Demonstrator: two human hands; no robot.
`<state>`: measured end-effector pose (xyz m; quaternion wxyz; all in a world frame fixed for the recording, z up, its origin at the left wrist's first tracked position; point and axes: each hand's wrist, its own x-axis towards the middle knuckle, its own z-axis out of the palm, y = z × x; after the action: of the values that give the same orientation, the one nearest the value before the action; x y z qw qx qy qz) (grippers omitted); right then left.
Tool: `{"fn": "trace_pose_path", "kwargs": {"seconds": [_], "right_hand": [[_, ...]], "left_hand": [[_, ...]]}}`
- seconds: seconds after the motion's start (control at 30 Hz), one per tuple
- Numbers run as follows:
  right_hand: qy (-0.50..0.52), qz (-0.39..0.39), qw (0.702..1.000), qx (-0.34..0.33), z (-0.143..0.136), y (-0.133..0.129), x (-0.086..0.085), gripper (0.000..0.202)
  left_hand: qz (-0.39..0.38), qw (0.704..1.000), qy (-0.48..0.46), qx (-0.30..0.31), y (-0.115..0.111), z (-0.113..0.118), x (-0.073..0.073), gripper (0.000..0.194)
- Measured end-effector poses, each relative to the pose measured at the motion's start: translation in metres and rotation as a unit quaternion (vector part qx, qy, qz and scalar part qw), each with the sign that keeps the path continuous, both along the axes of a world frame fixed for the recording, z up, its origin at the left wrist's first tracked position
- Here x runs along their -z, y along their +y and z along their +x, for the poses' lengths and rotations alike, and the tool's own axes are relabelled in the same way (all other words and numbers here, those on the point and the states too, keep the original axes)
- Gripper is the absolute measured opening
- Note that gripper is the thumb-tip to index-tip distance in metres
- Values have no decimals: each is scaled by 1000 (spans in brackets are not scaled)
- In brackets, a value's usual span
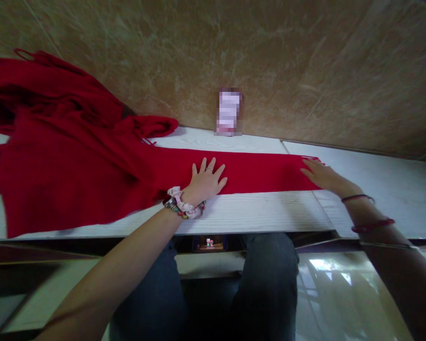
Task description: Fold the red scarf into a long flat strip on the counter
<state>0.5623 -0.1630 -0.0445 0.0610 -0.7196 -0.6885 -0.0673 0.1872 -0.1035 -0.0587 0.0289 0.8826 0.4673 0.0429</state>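
A red knitted garment (78, 166) lies on the white wood-grain table (259, 213). Its body is bunched and folded at the left, while one long flat strip of it stretches to the right. My left hand (206, 180) rests palm down on the middle of this strip, fingers spread, a ring on one finger. At the strip's right end my right hand (319, 174) lies on the edge, its fingers stretched out over the cloth. Loose red threads show just beyond that end.
A blurred-out phone-like object (229, 112) leans on the brown marbled wall (270, 57) behind the table. Below the front edge, a lit screen (209, 243) shows above my knees. More red cloth is heaped at the back left.
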Motion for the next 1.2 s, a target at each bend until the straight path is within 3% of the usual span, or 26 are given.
{"fn": "trace_pose_path", "kwargs": {"seconds": [0.13,0.23,0.33,0.43,0.67,0.77,1.07,1.2], "right_hand": [[11,-41,996,-75,-74,42,-2,60],[50,-62,983,-168,-128,64,5,59],[63,-91,972,-209,-153,73,14,55],[51,-95,975,-196,-138,73,23,52],[48,-68,996,-26,-25,59,36,56],[46,-67,997,8,7,49,38,59],[29,-57,997,45,32,20,39,55],[37,-5,997,60,15,12,27,54]], "left_hand": [[82,996,-36,-29,2,0,0,51],[43,996,-15,-78,10,-1,2,55],[-18,995,18,-101,18,-3,4,59],[-37,993,34,-105,20,-3,2,59],[-37,994,40,-97,19,-2,1,57],[-36,995,34,-91,17,0,-1,56],[-62,995,29,-79,16,1,-4,57],[-43,996,20,-75,15,-1,-1,57]]}}
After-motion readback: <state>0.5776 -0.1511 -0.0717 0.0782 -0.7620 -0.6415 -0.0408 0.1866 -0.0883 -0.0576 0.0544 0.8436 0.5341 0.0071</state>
